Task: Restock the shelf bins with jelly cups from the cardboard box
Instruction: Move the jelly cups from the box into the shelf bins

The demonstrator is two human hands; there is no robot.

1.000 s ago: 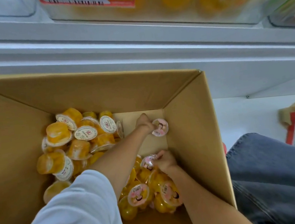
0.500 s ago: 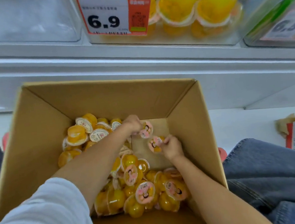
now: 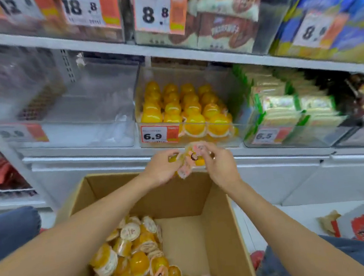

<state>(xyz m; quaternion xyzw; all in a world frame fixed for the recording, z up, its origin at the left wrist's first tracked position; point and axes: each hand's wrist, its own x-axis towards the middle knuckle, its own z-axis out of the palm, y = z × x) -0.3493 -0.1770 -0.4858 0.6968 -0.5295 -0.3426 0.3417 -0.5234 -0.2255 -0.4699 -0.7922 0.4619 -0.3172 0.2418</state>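
Note:
Both my hands are raised above the far edge of the cardboard box (image 3: 187,196), just below the shelf. My left hand (image 3: 161,167) and my right hand (image 3: 219,163) together hold a small cluster of yellow jelly cups (image 3: 191,159) with pink lids between them. Straight ahead, the clear shelf bin (image 3: 230,91) with the 6.9 price tag (image 3: 159,134) holds several rows of yellow jelly cups (image 3: 184,105). More loose jelly cups (image 3: 140,260) lie piled in the box's left and near part.
An empty clear bin (image 3: 88,116) stands left of the jelly bin, a bin of green-and-white packets (image 3: 286,107) to its right. Upper shelves carry snack packs. My jeans-clad knees (image 3: 8,230) flank the box. A torn carton (image 3: 363,228) lies on the floor at right.
My hands have lifted out of the box with the jelly cups and come together near the shelf edge. The view has tilted up to show the shelves.

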